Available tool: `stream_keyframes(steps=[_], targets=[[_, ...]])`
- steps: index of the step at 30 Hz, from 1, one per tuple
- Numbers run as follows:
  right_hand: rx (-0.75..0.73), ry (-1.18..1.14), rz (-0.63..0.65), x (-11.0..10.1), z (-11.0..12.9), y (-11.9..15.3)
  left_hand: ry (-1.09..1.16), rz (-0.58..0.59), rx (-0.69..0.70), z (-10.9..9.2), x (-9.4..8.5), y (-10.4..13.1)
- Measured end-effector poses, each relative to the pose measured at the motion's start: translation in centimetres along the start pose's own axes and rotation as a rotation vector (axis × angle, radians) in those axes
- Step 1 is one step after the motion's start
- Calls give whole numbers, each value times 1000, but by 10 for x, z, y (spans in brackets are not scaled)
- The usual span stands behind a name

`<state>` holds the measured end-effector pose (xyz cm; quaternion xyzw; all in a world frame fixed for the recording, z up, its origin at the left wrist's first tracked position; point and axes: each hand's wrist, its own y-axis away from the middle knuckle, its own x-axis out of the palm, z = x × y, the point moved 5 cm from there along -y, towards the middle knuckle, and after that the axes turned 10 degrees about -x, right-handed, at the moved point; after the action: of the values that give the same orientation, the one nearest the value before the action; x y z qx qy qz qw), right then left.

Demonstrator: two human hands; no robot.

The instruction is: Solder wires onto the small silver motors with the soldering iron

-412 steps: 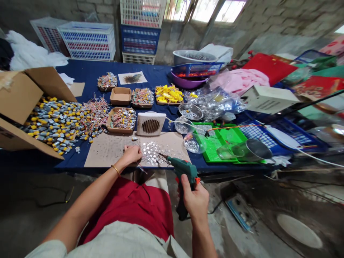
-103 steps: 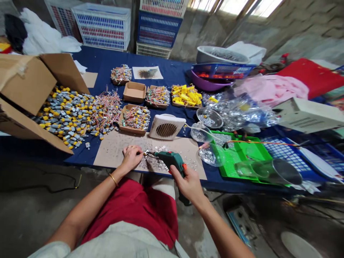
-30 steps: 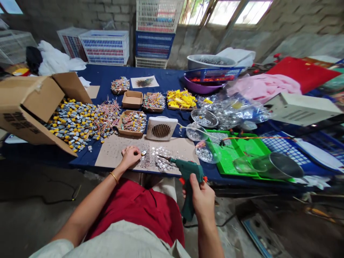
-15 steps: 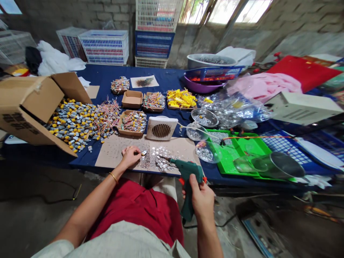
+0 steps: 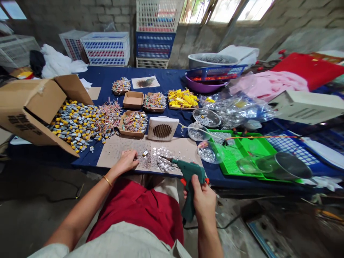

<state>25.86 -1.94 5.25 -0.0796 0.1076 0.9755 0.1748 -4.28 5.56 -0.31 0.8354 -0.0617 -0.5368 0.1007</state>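
Observation:
My left hand [image 5: 128, 159] is low over a cardboard sheet [image 5: 113, 152], fingertips pinched on the thin wires of a small motor [image 5: 145, 153]. That motor has a silver body and a yellow end, and lies just right of the fingers. My right hand [image 5: 202, 197] wraps round the grip of a green soldering gun [image 5: 192, 172] with an orange-red trigger. Its long tip points left above a scatter of shiny metal bits [image 5: 164, 163], apart from the motor. Some fingers of the right hand are hidden behind the grip.
A small white fan [image 5: 162, 129] stands behind the cardboard. Loose motors [image 5: 77, 122] spill from a tipped carton [image 5: 34, 107] at left; small boxes hold wired motors [image 5: 134, 122] and yellow parts [image 5: 183, 98]. Right are clear bowls [image 5: 208, 154] and green trays [image 5: 231, 161].
My left hand has drawn back slightly left and down from the motor's body, so its wires now show between fingers and motor. The soldering gun stays nearly in place; the view has shifted slightly.

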Motion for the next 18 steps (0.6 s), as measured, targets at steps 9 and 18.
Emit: stream_keyframes(steps=[9,18], targets=[[9,-34,-8,-5,-8,2,-7,29,-13,-9,0,-8],[45,0,7,-7,-7,-4,64,41,10,-8,10,0]])
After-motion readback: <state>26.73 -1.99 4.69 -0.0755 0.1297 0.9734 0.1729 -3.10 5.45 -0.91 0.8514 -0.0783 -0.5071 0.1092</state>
